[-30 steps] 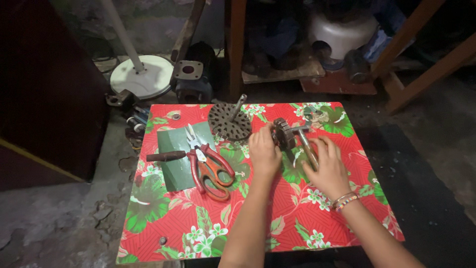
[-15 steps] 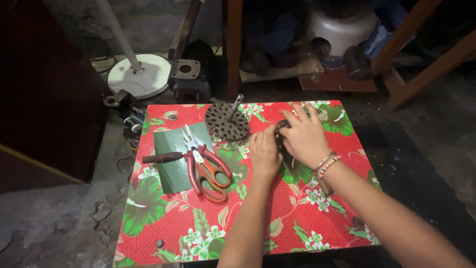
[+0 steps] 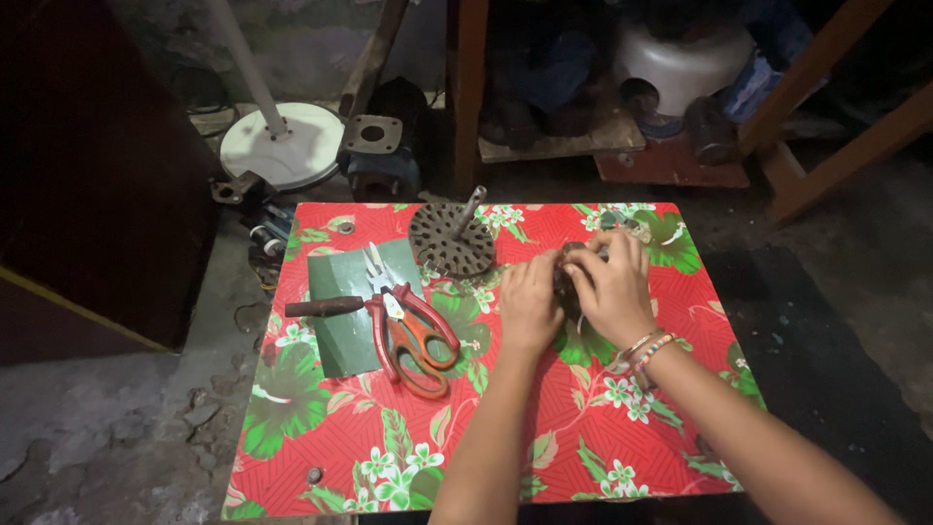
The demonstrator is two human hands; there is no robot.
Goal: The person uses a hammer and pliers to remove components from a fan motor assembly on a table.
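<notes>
- Both hands met over a dark round part (image 3: 567, 277) near the back of the red flowered cloth (image 3: 544, 428), seemingly to steady it.
- The left hand (image 3: 530, 301) curled against its near side.
- The right hand (image 3: 610, 287) closed over its top, hiding most of it.
- Scissors (image 3: 413, 326), pliers (image 3: 384, 282) and a perforated disc (image 3: 449, 238) lay well to the left.

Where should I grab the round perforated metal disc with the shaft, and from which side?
Probably by the shaft: it sticks up, tilted toward the far edge, from the perforated disc, which lies flat on the cloth. Come from above; pliers and scissors lie on its near left.
</notes>
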